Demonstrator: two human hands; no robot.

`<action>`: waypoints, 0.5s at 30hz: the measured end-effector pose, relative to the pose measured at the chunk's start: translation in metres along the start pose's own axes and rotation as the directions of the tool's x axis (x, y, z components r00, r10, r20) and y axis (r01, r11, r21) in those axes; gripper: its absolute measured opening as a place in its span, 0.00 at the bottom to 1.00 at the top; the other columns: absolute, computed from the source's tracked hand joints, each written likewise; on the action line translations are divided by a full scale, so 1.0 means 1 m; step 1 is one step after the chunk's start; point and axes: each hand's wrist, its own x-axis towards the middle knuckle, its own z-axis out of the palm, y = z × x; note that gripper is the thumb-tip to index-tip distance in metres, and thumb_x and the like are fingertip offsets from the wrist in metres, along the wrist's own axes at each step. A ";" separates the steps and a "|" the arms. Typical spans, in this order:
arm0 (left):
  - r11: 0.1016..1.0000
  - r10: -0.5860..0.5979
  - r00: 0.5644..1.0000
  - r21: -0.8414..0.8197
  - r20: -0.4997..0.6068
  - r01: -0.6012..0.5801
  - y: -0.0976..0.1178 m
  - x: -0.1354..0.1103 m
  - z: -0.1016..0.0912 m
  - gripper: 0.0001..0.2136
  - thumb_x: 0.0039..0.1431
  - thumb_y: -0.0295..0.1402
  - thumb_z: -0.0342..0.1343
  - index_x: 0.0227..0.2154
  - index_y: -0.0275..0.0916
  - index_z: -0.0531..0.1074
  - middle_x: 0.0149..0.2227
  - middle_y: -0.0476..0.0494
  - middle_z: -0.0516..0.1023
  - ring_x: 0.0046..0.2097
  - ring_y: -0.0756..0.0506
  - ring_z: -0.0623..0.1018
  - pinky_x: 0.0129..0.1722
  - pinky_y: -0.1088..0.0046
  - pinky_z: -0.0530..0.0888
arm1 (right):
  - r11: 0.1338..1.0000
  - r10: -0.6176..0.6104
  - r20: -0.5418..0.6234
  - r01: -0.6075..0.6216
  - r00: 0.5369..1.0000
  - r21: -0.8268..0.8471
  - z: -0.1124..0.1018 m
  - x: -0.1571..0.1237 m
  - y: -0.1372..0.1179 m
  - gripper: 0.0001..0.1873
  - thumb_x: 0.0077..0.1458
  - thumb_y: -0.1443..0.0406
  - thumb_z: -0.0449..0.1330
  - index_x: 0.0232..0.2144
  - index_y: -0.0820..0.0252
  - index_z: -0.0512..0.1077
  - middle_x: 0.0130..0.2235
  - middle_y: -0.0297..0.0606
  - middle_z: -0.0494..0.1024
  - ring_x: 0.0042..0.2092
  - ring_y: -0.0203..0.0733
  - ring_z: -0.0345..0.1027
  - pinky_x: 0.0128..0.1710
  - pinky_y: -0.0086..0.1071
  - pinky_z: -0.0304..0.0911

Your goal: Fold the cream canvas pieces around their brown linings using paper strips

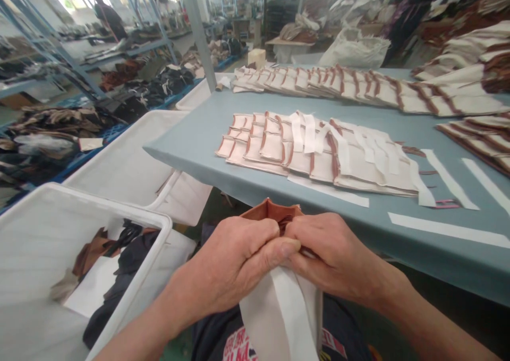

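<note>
Over my lap I hold a sewn cream piece (258, 313) with a brown leather-like top part (258, 211). My left hand (235, 255) is closed on it, thumb pointing right and pressed near the gathered middle. Close against it, my right hand (334, 249) grips the same piece from the other side, fingers curled. The folds between the two hands are mostly hidden by the fingers. A white strip (292, 310) hangs down the front of the piece below my hands.
Overlapping cream-and-brown pieces (274, 146) lie on the blue-green table (179, 138), with loose white strips (446, 228) around them. Another long row of pieces (303, 79) lies behind. White bins (159, 217) stand at left, one holding dark and brown scraps (119, 271). A metal post (199, 37) rises behind the table corner.
</note>
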 end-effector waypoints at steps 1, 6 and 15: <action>0.996 0.006 1.000 -0.093 0.007 -0.005 -0.005 0.001 0.003 0.22 0.75 0.39 0.47 0.22 0.40 0.56 0.23 0.56 0.57 0.25 0.52 0.59 0.27 0.73 0.55 | 1.000 0.011 0.003 -0.011 1.000 0.018 -0.001 0.000 -0.001 0.19 0.68 0.63 0.56 0.23 0.57 0.63 0.23 0.31 0.68 0.26 0.34 0.57 0.28 0.31 0.50; 0.920 0.005 1.000 -0.392 -0.022 -0.013 -0.024 0.003 0.015 0.27 0.72 0.52 0.46 0.21 0.40 0.56 0.22 0.55 0.55 0.24 0.53 0.56 0.23 0.73 0.54 | 0.882 0.201 0.179 -0.257 0.963 0.395 -0.007 0.001 -0.005 0.22 0.70 0.57 0.50 0.22 0.57 0.58 0.22 0.26 0.59 0.24 0.31 0.52 0.25 0.27 0.50; 0.817 -0.129 0.991 -0.562 0.034 0.126 -0.036 -0.001 0.015 0.28 0.63 0.56 0.58 0.20 0.39 0.57 0.22 0.56 0.54 0.24 0.53 0.53 0.23 0.75 0.51 | 0.997 0.002 0.078 -0.008 0.997 0.081 -0.003 -0.006 0.006 0.12 0.67 0.71 0.54 0.33 0.60 0.74 0.30 0.36 0.79 0.31 0.37 0.69 0.34 0.32 0.58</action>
